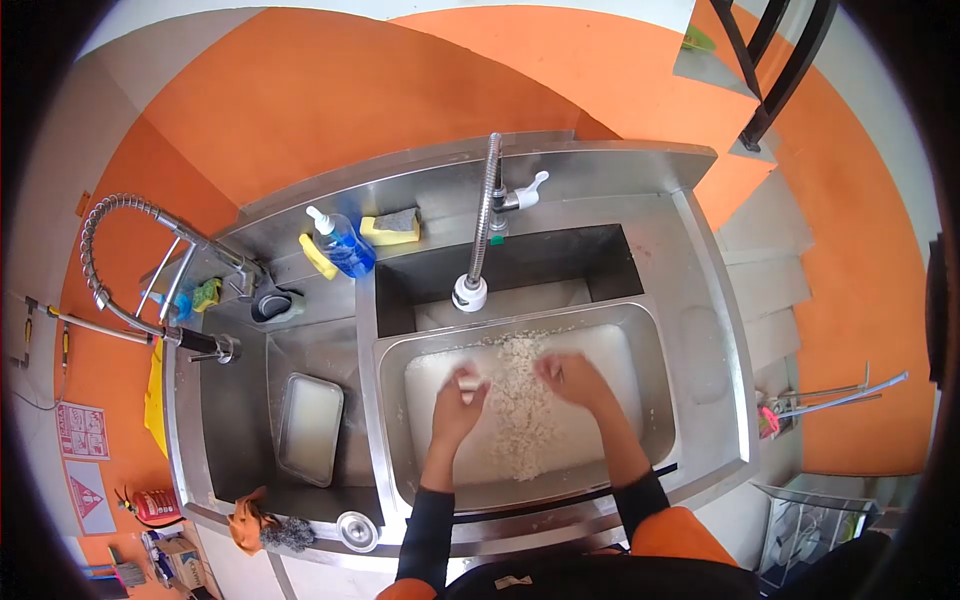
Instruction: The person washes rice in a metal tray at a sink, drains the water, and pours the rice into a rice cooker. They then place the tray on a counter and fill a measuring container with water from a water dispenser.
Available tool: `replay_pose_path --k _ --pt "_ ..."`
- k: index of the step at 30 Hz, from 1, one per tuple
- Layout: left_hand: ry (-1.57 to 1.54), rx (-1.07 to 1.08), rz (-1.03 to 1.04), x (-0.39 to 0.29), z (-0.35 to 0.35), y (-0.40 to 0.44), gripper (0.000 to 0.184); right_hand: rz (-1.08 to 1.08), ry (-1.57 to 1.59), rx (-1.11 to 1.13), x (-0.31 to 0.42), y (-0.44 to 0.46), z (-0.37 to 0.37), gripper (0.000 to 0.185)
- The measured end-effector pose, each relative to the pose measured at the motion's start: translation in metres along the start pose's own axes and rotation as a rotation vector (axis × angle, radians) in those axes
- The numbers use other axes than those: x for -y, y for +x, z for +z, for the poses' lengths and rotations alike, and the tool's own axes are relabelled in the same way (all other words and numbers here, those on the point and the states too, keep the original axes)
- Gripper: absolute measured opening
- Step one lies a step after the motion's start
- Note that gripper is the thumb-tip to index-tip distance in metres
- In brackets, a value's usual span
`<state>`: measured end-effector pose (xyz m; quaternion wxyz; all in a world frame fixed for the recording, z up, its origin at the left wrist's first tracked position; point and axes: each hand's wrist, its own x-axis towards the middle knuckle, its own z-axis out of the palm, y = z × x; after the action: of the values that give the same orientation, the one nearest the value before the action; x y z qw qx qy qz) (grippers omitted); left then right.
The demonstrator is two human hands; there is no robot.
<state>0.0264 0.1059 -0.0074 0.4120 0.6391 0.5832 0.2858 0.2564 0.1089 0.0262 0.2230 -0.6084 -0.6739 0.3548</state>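
A large steel tub (660, 400) rests over the right sink basin. It holds cloudy whitish liquid, with a band of pale crumbly pieces (525, 410) down its middle. My left hand (462, 393) is over the left part of the tub, its fingers curled around a small whitish piece. To the right of the crumbly band is my right hand (563, 377), fingers bent and blurred; what they hold, if anything, cannot be made out. Above the tub's back edge hangs the white head of a flexible faucet (469, 293).
In the left basin lies a rectangular tray (311, 430) with whitish contents. Behind stand a blue soap bottle (345, 243), a yellow sponge (391, 228) and a spring faucet (215, 345). A round steel strainer (357, 532) and scouring pad (288, 534) lie on the front edge.
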Motion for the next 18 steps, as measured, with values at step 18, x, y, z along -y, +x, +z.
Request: replay_pose_path --k 18 --pt "-0.159 0.038 -0.053 -0.023 0.000 -0.008 0.046 -0.230 0.915 -0.624 0.010 0.173 -0.066 0.018"
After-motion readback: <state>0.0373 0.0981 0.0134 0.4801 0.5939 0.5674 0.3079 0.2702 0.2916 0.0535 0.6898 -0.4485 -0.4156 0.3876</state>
